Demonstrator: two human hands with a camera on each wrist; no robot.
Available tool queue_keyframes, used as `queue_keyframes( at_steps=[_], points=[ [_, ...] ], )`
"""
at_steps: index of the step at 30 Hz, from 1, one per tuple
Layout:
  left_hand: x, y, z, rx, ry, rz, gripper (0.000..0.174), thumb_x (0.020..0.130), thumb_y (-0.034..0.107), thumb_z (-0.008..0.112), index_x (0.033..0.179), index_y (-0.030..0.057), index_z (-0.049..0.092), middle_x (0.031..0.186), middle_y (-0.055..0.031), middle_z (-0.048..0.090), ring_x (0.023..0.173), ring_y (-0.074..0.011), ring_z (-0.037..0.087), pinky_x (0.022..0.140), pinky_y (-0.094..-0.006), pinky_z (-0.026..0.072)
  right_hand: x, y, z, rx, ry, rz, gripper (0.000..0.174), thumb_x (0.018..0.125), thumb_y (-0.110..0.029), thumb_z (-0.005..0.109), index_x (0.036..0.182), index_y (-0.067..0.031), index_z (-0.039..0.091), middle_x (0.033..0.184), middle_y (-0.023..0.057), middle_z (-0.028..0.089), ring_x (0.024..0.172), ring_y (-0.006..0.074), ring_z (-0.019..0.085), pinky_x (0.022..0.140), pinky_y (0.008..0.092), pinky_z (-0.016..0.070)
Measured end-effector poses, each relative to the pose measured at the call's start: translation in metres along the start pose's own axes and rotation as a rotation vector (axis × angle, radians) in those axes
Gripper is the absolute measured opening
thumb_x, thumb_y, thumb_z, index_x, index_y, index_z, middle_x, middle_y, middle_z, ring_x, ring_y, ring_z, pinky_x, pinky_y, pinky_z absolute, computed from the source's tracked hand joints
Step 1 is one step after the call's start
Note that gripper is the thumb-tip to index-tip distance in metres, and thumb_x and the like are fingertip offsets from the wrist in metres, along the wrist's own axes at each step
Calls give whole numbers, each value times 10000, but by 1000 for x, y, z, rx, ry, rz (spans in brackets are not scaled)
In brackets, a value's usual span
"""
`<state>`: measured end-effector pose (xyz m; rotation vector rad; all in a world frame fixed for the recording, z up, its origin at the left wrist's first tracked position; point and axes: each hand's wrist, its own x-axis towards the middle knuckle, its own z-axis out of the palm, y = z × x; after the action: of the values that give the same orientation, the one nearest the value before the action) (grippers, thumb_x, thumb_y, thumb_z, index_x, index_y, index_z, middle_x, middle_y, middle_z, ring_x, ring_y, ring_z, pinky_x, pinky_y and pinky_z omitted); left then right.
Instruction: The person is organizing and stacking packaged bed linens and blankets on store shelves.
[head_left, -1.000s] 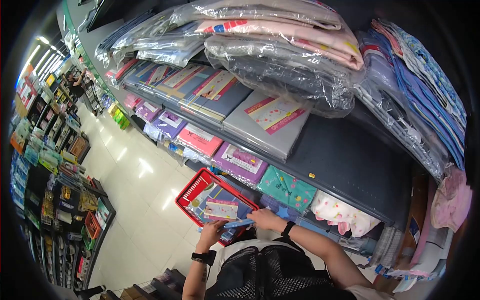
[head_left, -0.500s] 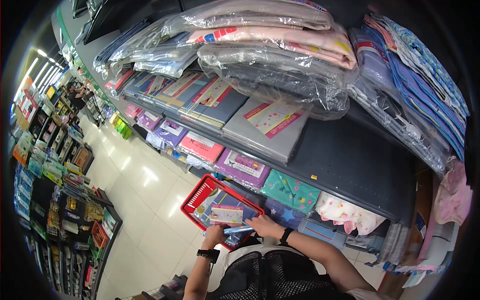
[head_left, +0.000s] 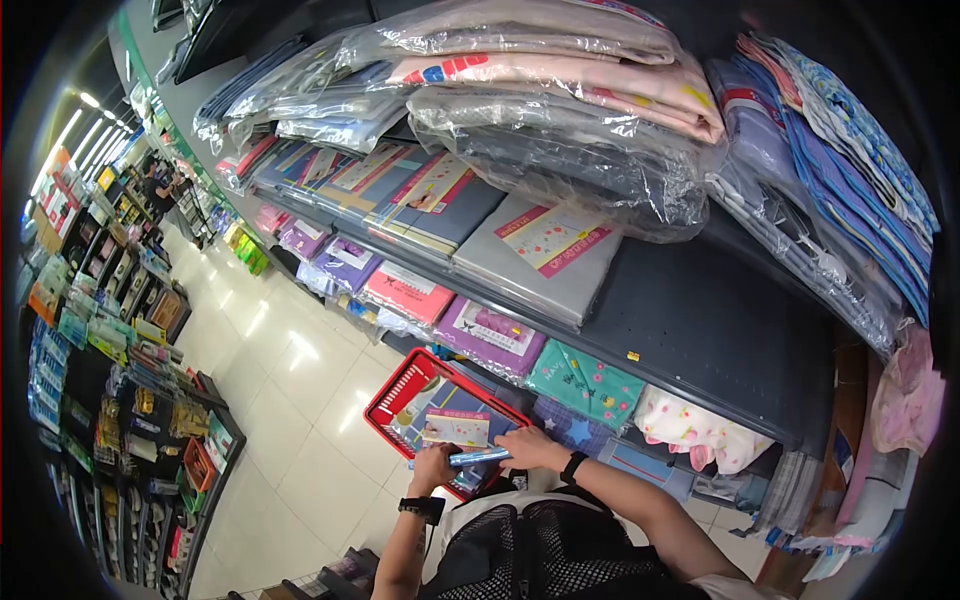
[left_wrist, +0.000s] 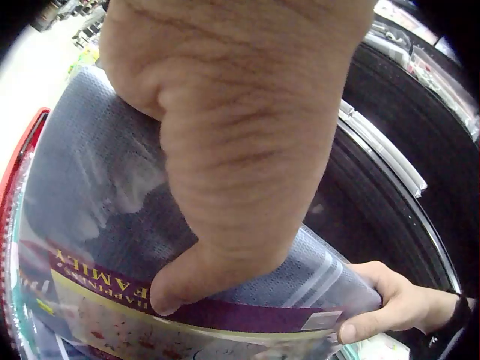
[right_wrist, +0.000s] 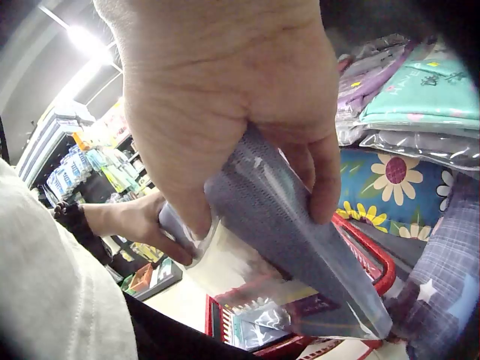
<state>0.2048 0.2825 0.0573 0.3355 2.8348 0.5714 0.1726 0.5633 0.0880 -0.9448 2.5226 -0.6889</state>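
Well over to my left, a rack of hanging goods [head_left: 130,430] stands beyond the pale tiled floor [head_left: 265,410], with a person [head_left: 160,187] farther up the aisle. Nearer, a red basket [head_left: 393,381] sits just past my hands, and in it lies a flat packet with a floral label [head_left: 457,428].

Next come the fingers of my left hand [head_left: 433,466], pinching the blue package [left_wrist: 97,180] at one end; the thumb presses flat on the clear wrap beside the purple label, and the other fingers are hidden behind. The package is tilted nearly on edge, spanning between my two grips, over the near side of the basket. Whether it touches the rim I can't tell.

At its other end, the fingers of my right hand [head_left: 533,449] pinch it too, thumb against one face, fingers along the opposite one. Beyond them sit a green packet [head_left: 585,382], then a dotted white cloth [head_left: 695,430], under the dark shelf [head_left: 710,320].
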Motion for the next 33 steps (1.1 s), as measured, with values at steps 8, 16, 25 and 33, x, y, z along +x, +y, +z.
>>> queue_keyframes(
  at_steps=[8, 16, 25, 33],
  points=[
    [-6, 41, -27, -14, 110, 236, 470, 695, 212, 845, 1139, 144, 710, 963, -135, 665, 856, -325, 663, 785, -415, 557, -16, 18, 12, 17, 8, -53, 422, 798, -324, 765, 1170, -153, 663, 938, 133, 699, 913, 352, 691, 812, 478, 539],
    [-67, 243, -267, -591, 385, 728, 296, 872, 3, 690, 1164, 49, 676, 698, -116, 534, 627, -263, 560, 567, -354, 441, -52, 42, 37, 69, 147, -47, 407, 810, -339, 757, 1195, -225, 685, 1011, 101, 679, 976, 335, 655, 858, 458, 533],
    [-92, 344, -312, -2086, -307, 1101, 64, 1010, 160, 593, 1031, 181, 536, 586, -61, 446, 422, -214, 408, 416, -350, 313, -52, 26, 27, 136, 140, -6, 437, 821, -288, 752, 1239, -196, 663, 1016, 127, 660, 1000, 353, 642, 857, 473, 520],
    [-94, 353, -300, -2167, -242, 1129, 104, 1027, 213, 554, 1100, 144, 585, 631, -86, 522, 407, -192, 416, 391, -338, 312, -51, 18, 24, 120, 106, 20, 439, 823, -291, 752, 1238, -180, 660, 1023, 132, 653, 990, 353, 640, 861, 475, 513]
  ],
)
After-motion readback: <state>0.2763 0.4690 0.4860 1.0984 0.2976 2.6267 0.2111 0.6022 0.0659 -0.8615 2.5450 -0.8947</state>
